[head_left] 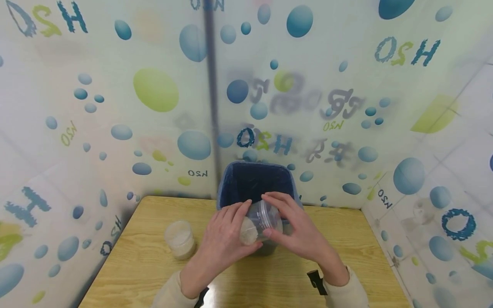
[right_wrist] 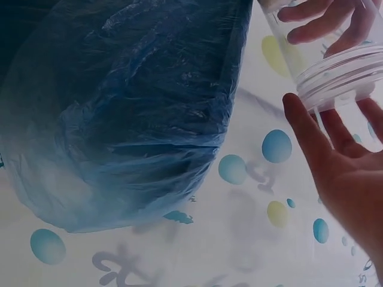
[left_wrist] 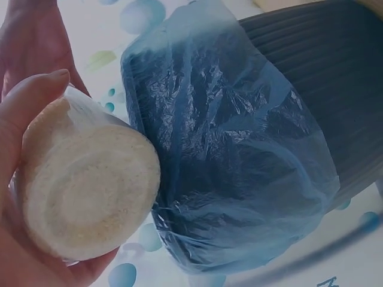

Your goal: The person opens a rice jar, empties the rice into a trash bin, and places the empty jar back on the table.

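Note:
A clear plastic jar lies tilted between both hands, in front of the bin. My left hand grips its body. Pale, fine-grained stuff fills the jar's bottom, which faces the camera in the left wrist view. My right hand has its fingers and thumb curled round the other end, at a clear ridged lid. Whether the lid is screwed on or loose, I cannot tell. A second clear jar with similar pale contents stands on the table, left of my left hand.
A dark bin with a blue plastic liner folded over its rim stands just beyond the hands. The wood-grain table ends at a bubble-patterned curtain behind and at both sides.

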`<control>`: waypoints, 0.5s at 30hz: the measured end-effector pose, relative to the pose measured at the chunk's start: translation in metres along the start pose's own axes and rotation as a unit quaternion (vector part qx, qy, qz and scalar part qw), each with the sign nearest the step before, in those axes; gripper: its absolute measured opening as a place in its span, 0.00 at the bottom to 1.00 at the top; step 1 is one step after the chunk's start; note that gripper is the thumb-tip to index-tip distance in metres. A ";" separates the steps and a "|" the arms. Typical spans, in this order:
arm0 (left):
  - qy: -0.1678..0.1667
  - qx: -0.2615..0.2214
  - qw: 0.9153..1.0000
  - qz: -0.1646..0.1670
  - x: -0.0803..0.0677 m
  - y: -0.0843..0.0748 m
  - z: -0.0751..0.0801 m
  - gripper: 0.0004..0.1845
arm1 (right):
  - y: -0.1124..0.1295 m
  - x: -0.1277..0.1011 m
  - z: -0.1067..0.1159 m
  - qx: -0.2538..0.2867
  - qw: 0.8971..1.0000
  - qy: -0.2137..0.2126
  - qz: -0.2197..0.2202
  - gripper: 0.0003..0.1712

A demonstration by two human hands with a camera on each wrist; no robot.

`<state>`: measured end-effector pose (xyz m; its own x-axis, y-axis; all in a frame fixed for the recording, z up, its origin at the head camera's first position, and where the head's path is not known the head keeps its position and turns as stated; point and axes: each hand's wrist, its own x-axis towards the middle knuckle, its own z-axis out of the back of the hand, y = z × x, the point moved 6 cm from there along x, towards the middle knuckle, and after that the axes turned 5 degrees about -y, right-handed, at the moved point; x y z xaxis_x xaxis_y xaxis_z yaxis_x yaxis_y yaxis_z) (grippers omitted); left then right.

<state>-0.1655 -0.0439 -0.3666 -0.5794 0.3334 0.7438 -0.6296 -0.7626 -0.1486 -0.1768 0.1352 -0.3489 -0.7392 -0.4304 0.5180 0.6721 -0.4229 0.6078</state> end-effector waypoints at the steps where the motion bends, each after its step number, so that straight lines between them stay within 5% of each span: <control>1: 0.001 -0.003 1.000 0.002 0.000 0.000 0.000 0.55 | 0.000 0.000 0.000 0.004 1.000 0.005 0.011 0.39; 15: 0.039 -0.061 0.997 0.023 -0.001 0.004 -0.002 0.55 | 0.004 -0.003 0.001 0.063 0.993 0.046 0.088 0.41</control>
<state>-0.1684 -0.0466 -0.3691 -0.6445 0.3465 0.6816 -0.6574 -0.7063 -0.2626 -0.1719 0.1358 -0.3478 -0.5996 -0.5620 0.5698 0.7757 -0.2332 0.5864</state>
